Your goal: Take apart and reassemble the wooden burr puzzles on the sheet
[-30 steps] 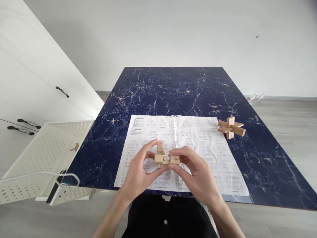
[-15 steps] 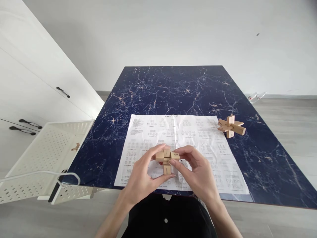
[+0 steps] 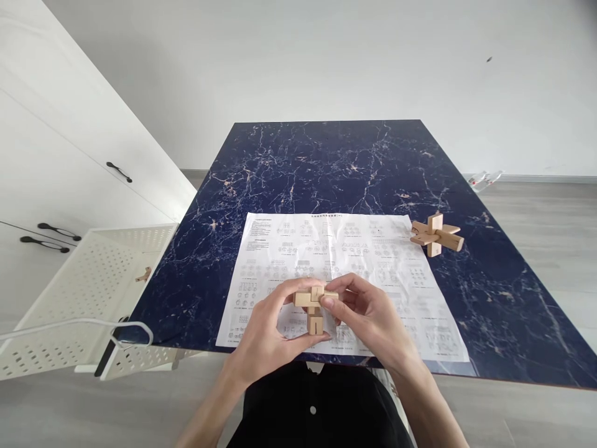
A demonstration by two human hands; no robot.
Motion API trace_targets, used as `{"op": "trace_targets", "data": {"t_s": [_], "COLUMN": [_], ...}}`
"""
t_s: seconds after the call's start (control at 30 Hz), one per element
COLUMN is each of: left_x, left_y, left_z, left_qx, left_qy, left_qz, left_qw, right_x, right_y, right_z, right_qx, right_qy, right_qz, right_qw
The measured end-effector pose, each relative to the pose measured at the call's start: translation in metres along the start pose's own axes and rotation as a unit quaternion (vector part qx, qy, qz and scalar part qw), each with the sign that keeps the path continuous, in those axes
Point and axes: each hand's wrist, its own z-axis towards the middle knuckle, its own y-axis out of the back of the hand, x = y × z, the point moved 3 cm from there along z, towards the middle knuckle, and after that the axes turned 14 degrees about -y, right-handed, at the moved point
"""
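Between my two hands is a wooden interlocking puzzle of notched pale blocks, raised over the printed sheet. My left hand is closed around it from the left, its thumb below the lower block and its fingers along the top. My right hand pinches the right end of the crosswise piece between thumb and fingers. A dark line marks the front face of the lower block. The fingers partly hide the back of the puzzle.
A creased instruction sheet with small diagrams lies on the dark blue marbled table. A second wooden puzzle stands at the sheet's upper right corner. Left of the table, a white perforated basket holds a small wooden piece.
The right-hand part of the puzzle has turned or shifted, and its number mark no longer shows. The lower block sits slightly lower and farther from the crosswise piece.
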Motion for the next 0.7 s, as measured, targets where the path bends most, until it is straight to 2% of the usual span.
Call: {"op": "trace_targets", "data": {"t_s": [0.13,0.23,0.43,0.7], "left_x": [0.004,0.006,0.007,0.009], "left_y": [-0.001,0.0,0.002,0.002], "left_z": [-0.003,-0.005,-0.005,-0.006], "left_qx": [-0.048,-0.08,-0.096,-0.1], "left_qy": [0.09,0.131,0.145,0.152], "left_qz": [-0.062,-0.131,-0.176,-0.175], "left_qw": [0.993,0.979,0.969,0.968], "right_x": [0.003,0.007,0.01,0.003], "right_y": [-0.001,-0.003,-0.007,-0.004], "right_z": [0.004,0.003,0.0,0.001], "right_qx": [0.004,-0.009,-0.036,-0.034], "right_qy": [0.038,0.086,0.144,0.143], "right_qz": [-0.023,-0.055,-0.1,-0.136], "right_qw": [0.999,0.995,0.984,0.98]}}
